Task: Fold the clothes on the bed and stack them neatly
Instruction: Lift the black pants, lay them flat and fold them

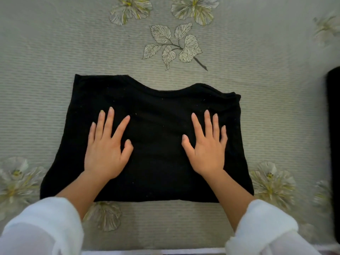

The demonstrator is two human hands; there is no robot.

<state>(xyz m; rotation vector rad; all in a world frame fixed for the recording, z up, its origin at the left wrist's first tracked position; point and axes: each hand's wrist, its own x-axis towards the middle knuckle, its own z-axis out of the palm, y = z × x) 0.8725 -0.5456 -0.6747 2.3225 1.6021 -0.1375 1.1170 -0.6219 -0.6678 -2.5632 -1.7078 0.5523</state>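
the left hand [105, 151] lies flat on the folded black garment [156, 107], palm down, fingers straight and spread, gripping nothing. the right hand [206, 150] lies the same way beside it, also flat and spread with nothing held, and a bare stretch of dark cloth shows between the two thumbs. both palms hide the cloth under them, and the forearms cover parts of the garment's near edge. the left sleeve [42, 227] and the right sleeve [266, 229], both white, sit partway up the forearms and are cut off by the bottom of the view. the garment lies in the middle of the bed [55, 52], roughly rectangular, its far edge wavy with a dip in the middle and a small bunched fold at the far right corner. the cloth is so dark that its seams, its layers and what kind of garment it is cannot be made out. the bed's cover is pale grey-green with fine ribbing, printed with a sprig of leaves [173, 45] beyond the garment and pale flowers [272, 183] toward the edges, one of them partly hidden at the garment's near edge. at the right border a black shape [334, 144] lies well apart from the garment, cut off by the frame and too dark to identify.
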